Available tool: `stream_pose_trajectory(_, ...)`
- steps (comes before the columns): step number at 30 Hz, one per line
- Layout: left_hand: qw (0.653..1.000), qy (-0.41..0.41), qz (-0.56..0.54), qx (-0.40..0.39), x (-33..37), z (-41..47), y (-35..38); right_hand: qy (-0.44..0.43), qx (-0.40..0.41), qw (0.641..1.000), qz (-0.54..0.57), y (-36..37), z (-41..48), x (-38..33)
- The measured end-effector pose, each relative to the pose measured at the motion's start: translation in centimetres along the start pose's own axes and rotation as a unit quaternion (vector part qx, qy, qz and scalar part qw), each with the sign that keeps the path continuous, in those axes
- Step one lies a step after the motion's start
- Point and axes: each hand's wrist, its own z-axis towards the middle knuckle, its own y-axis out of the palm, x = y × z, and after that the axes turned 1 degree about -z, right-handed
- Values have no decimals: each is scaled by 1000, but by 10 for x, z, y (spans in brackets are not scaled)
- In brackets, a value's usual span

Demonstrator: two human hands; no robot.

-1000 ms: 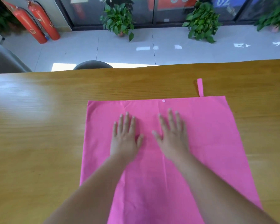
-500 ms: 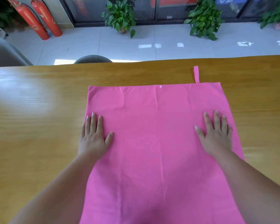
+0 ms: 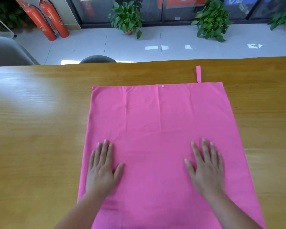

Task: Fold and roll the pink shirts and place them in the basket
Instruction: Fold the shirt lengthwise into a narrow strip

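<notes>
A pink cloth point(image 3: 155, 123) lies spread flat on the wooden table point(image 3: 36, 129), reaching from mid-table to the near edge of view. It has a small white snap at its far hem and a thin pink loop point(image 3: 198, 73) sticking out past the far right corner. My left hand point(image 3: 102, 169) rests flat on the cloth near its left edge, fingers straight. My right hand point(image 3: 206, 167) presses flat on the cloth toward its right side, fingers spread. No basket is in view.
Beyond the table's far edge stand a dark round chair back point(image 3: 97, 59) and a grey chair point(image 3: 5, 52) at the left. Two red fire extinguishers point(image 3: 45, 19) and potted plants point(image 3: 127, 17) stand on the tiled floor farther back.
Both hands slid apart from the cloth's middle to its sides, then drew back toward me along the fabric. The cloth lies flatter and has not shifted on the table.
</notes>
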Motion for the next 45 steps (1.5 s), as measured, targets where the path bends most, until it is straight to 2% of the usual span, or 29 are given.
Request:
stream_pose_trajectory(3, 1000, -14, 4, -10, -14, 11, -5, 24, -18, 1000, 3, -5, 7, 21)
stream_pose_trajectory(7, 998, -25, 39, -38, -13, 75, -14, 27, -48, 998, -8, -18, 70, 19)
stream_pose_trajectory(10, 995, -56, 50, -68, 7, 123, -32, 46, -89, 995, 17, -42, 126, 13)
stream_pose_trajectory(12, 996, -28, 51, -65, 37, 133, -38, 42, -87, 995, 27, -56, 136, -9)
stream_pose_trajectory(16, 998, 41, 6, -55, 97, 91, -12, -90, -66, 993, 30, -45, 86, -71)
stream_pose_trajectory(18, 998, 54, -2, -38, 102, 51, 6, -128, -47, 991, 8, -21, 43, -76)
stream_pose_trajectory(20, 999, 37, -4, -21, 80, 15, 15, -107, -28, 994, -8, -2, 10, -49)
stream_pose_trajectory(22, 1000, -12, -1, 1, 42, -11, 15, -48, -13, 999, -13, 7, -10, -4)
stream_pose_trajectory(25, 998, -54, 1, 7, -3, -22, 6, 6, -8, 1000, -7, 3, -15, 42)
stream_pose_trajectory(31, 997, -59, 50, -29, -9, 54, -7, 1, -21, 1000, -20, -9, 55, 44)
stream_pose_trajectory(33, 994, -75, 59, -48, 1, 80, -21, 12, -41, 999, -20, -21, 82, 39)
stream_pose_trajectory(35, 995, -52, 63, -56, 26, 88, -27, 21, -37, 999, -7, -29, 89, 24)
stream_pose_trajectory(37, 998, 0, 38, -53, 65, 78, -22, -10, -15, 1000, -1, -31, 74, -6)
stream_pose_trajectory(41, 995, 89, 8, -41, 120, 18, 14, -145, -19, 989, 6, -8, 6, -60)
stream_pose_trajectory(43, 995, 91, 6, -25, 106, -10, 24, -160, -17, 987, 1, 7, -19, -41)
stream_pose_trajectory(45, 999, 52, 2, -7, 69, -32, 25, -126, 1, 992, -7, 16, -29, 4)
